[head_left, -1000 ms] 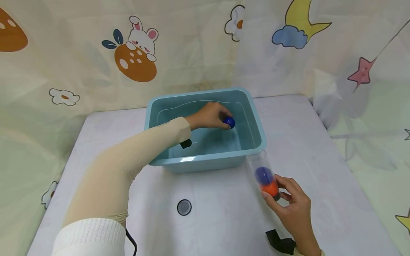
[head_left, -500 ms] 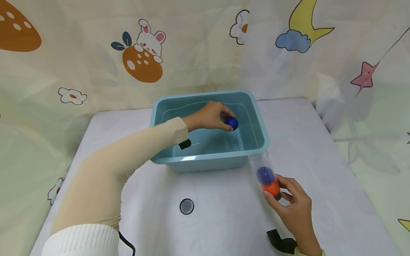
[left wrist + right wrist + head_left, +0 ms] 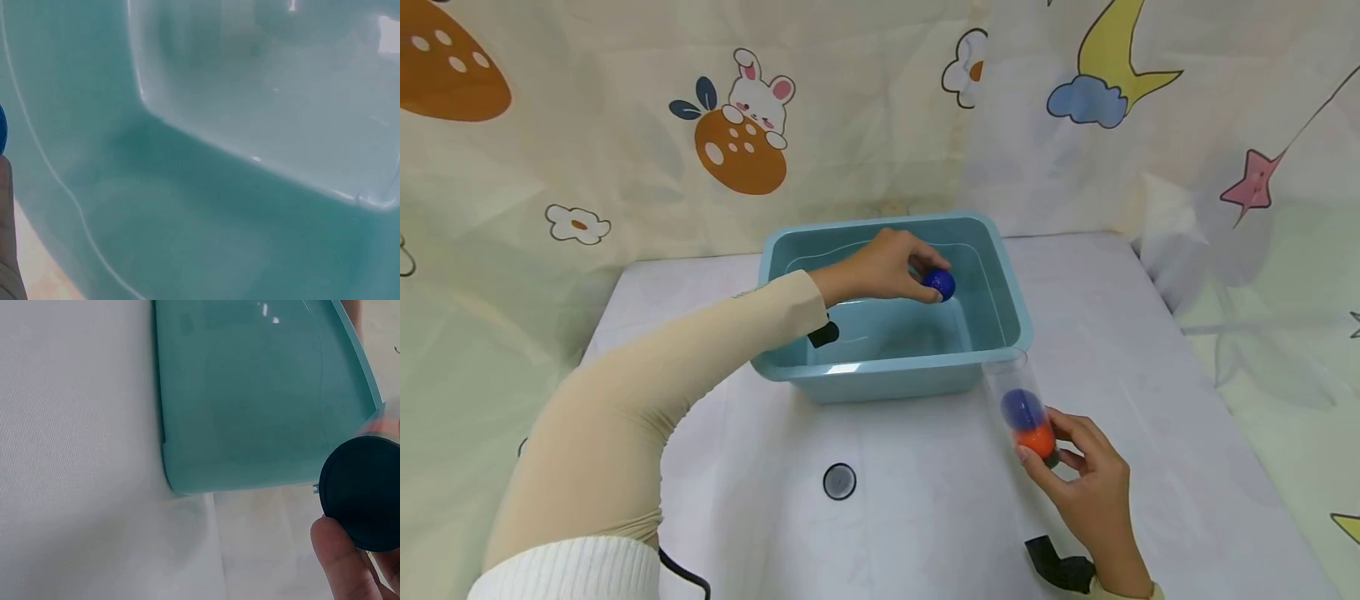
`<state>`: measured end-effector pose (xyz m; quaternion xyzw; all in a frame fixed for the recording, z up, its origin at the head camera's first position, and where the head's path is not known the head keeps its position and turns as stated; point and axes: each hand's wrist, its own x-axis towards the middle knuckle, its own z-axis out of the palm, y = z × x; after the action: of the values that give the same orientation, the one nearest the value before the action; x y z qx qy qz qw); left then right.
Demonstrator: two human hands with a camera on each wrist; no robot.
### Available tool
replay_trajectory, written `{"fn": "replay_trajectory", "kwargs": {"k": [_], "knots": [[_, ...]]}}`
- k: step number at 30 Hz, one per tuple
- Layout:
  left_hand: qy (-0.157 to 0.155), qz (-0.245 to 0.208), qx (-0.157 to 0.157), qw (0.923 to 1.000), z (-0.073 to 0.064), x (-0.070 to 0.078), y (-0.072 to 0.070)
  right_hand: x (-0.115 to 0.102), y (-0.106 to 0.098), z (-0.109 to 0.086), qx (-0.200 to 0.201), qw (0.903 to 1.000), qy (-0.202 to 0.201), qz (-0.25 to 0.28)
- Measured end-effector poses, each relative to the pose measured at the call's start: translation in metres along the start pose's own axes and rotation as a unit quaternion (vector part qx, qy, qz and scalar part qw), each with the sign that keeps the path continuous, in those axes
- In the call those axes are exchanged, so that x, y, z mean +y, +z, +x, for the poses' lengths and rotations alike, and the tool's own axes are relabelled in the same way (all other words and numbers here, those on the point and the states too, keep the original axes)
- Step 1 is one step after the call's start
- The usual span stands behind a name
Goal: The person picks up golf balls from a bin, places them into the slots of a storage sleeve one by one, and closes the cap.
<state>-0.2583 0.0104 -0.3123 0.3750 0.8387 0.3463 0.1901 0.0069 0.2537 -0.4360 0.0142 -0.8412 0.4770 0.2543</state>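
Observation:
In the head view my left hand (image 3: 891,265) pinches a shiny blue ball (image 3: 939,285) between thumb and fingers, over the inside of a light blue plastic basin (image 3: 902,367). Only a sliver of that ball (image 3: 2,129) and one digit show at the edge of the left wrist view. My right hand (image 3: 1092,487) grips the lower end of a clear tube (image 3: 1006,377), tilted with its upper end close to the basin's near right corner. Inside the tube a blue ball (image 3: 1022,409) lies above an orange ball (image 3: 1036,439). The right wrist view shows the tube's dark round base (image 3: 362,494).
A round lid-like disc with a dark rim (image 3: 839,482) lies on the white tabletop (image 3: 925,492) in front of the basin. Black wrist camera mounts (image 3: 1060,567) sit on both wrists. A printed curtain (image 3: 865,108) hangs behind the table.
My left hand has lifted slightly and drawn a little leftward with the blue ball. The head view has shifted a bit. My right hand and the tube stay almost still.

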Motion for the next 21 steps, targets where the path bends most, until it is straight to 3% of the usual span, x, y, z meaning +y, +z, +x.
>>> {"fn": "replay_trajectory", "kwargs": {"k": [11,21], "knots": [[0.018,-0.001,0.006,0.9998,-0.019,0.020,-0.009,-0.005,0.003,0.001,-0.006,0.9999,-0.009,0.004],[0.027,-0.028,0.005,0.9992,-0.039,0.037,-0.009,-0.010,0.006,0.001,-0.014,0.9998,-0.014,0.009]]}}
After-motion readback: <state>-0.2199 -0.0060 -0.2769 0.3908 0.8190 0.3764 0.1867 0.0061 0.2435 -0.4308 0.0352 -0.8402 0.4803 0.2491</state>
